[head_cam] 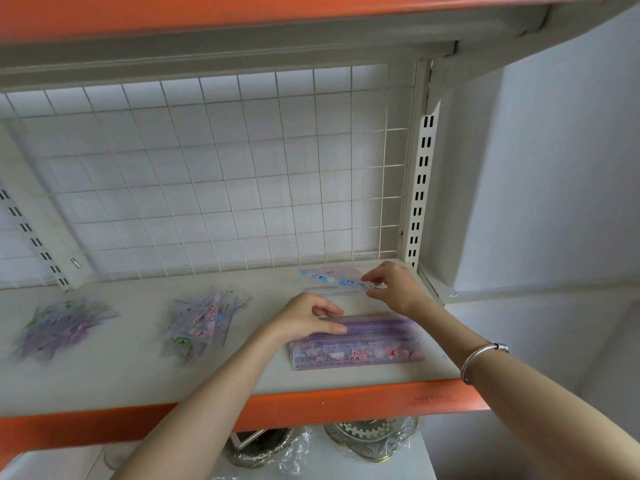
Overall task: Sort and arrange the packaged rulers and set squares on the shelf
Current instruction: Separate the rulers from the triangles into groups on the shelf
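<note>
— Where are your hands right now?

— Both of your forearms reach over the orange front edge [311,407] of the shelf [138,375], toward its right end. Your left hand [308,320] sits at the far left corner of the purple ruler packs [360,344]. The thumb lies flat on top and the fingers curl over the far edge, pinching that corner.

— And your right?

— Your right hand [394,289] is further back, near the upright post [420,188], with the wrist bent and a bracelet [481,358] on the forearm. Its thumb and fingertips pinch the right end of a blue-printed ruler pack [332,278], which runs leftward along the back of the shelf. Whether that pack is lifted or resting I cannot tell. A clear pack [329,292] lies just in front of it.

— Where is the rest of the stock?

— The purple ruler packs lie flat near the front edge, long side parallel to it. A loose heap of set squares [201,323] sits mid-shelf, and a second heap [59,327], blurred, sits at the left, well apart from your hands. The wire grid [207,168] stands behind everything
</note>
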A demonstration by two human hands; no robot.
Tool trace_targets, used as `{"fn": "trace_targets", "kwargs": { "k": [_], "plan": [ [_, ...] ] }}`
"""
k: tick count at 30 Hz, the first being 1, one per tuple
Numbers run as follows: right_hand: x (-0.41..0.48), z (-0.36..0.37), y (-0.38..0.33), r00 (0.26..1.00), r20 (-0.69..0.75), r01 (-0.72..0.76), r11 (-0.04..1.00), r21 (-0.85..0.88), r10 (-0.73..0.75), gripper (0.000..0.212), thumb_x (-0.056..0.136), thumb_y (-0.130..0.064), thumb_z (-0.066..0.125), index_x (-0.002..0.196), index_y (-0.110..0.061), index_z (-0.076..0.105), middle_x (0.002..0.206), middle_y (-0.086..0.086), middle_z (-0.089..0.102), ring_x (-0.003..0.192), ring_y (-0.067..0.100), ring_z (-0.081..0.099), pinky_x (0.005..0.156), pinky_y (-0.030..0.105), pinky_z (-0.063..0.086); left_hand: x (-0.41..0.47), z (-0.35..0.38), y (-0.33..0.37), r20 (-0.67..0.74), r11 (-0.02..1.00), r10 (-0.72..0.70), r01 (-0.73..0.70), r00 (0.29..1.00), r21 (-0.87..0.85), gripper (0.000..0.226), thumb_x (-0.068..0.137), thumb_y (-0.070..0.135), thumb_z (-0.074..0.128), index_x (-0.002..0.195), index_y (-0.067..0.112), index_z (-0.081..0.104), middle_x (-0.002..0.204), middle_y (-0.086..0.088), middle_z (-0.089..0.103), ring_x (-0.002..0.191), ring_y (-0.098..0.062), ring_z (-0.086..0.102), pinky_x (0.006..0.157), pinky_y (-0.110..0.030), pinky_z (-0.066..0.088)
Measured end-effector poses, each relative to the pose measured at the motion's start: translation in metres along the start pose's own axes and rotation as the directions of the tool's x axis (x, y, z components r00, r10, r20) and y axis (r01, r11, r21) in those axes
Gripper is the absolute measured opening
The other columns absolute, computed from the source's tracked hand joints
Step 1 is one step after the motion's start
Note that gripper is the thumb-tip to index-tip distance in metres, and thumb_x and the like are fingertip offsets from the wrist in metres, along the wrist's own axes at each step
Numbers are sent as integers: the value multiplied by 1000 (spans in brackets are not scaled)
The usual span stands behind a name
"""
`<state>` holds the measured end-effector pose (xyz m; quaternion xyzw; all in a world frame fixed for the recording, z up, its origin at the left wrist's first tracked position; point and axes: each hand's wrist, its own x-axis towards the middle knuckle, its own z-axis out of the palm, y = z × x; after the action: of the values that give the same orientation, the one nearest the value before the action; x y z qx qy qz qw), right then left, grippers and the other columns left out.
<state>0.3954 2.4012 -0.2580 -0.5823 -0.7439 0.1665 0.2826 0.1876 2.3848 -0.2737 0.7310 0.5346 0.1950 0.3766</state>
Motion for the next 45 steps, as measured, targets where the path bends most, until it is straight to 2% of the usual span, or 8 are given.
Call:
{"fn": "trace_targets", "kwargs": {
  "k": [7,12,18,23,27,34,39,45],
  "plan": [
    [-11,0,3,997,63,-41,999,-25,42,29,83,-7,69,112,-8,68,110,6,58,103,18,57,78,8,32,-13,7,0,27,999,48,-48,998,21,38,73,25,81,110,22,71,92,16,61,87,-3,50,76,-14,40],
    [-17,4,4,993,112,-39,997,-72,46,22,85,-10,68,107,-13,71,101,0,56,102,17,57,81,12,34,-21,9,-2,40,998,60,-61,997,11,37,72,25,82,108,23,71,90,15,62,85,-2,50,73,-13,39],
    [-20,3,-1,991,131,-18,994,-109,32,21,89,-10,61,104,-15,73,91,-2,57,98,18,60,80,14,38,-26,8,0,18,996,86,-86,996,-11,41,69,31,83,107,31,67,108,6,67,102,-10,58,90,-24,46],
    [-22,6,0,995,91,-35,995,-93,44,26,88,-2,56,100,-16,75,107,7,64,101,20,59,79,11,34,-33,4,0,142,990,77,-92,987,102,65,57,38,90,114,43,58,125,13,56,117,-6,48,103,-29,40],
    [-26,7,-2,997,70,-27,997,-69,32,25,85,0,58,98,-15,74,109,4,63,101,17,56,78,12,33,-34,7,-3,138,982,100,-120,985,148,69,43,55,87,104,57,56,122,13,50,117,-10,47,104,-38,42],
    [-32,3,-10,999,32,40,990,137,-44,12,81,-4,67,85,-13,75,83,-4,66,76,10,54,65,8,40,-35,7,0,109,991,97,-106,989,78,58,66,28,86,119,30,63,116,12,57,108,-3,49,94,-22,37],
    [-40,-2,-20,976,209,4,966,258,-59,2,75,-15,77,75,-16,75,73,-1,69,63,3,55,63,14,43,-32,3,5,102,994,97,-102,990,47,45,69,23,85,110,26,67,96,14,60,84,-3,49,75,-20,40],
    [-53,-3,-22,888,447,12,978,208,-106,39,50,-27,88,83,-26,67,84,-2,63,75,9,54,71,26,44,-29,3,0,115,997,72,-74,991,15,41,70,21,84,107,23,67,95,9,64,83,-5,49,70,-10,39]
  ]
}}
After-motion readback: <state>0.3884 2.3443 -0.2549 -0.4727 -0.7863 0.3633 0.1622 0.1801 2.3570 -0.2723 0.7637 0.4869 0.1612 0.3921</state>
